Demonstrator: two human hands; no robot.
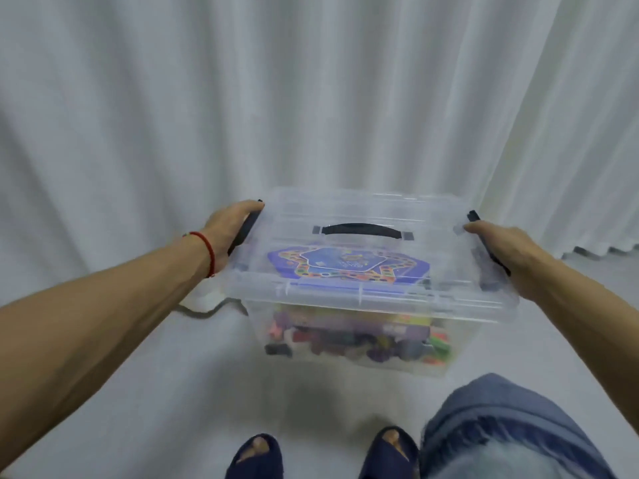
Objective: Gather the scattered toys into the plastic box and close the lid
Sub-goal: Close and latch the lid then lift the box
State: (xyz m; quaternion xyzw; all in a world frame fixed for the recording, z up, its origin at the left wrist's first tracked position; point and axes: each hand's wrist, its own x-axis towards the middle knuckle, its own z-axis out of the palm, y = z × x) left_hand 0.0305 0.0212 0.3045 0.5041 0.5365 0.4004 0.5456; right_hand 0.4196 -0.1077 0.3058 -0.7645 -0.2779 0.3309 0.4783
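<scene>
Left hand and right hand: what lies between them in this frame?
In the head view, the clear plastic box with its lid on; the left hand and right hand sit at its black side latches.

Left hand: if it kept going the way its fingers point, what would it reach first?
Past the black latch that the left hand grips, probably the white curtain behind; depth is unclear.

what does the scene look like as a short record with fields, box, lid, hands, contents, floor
box: clear plastic box on the pale floor
lid: clear lid lying on top, black carry handle in its middle
left hand: left hand on the black side latch
right hand: right hand on the other black latch
contents: blue game board over mixed colourful toys
behind: white curtain
</scene>
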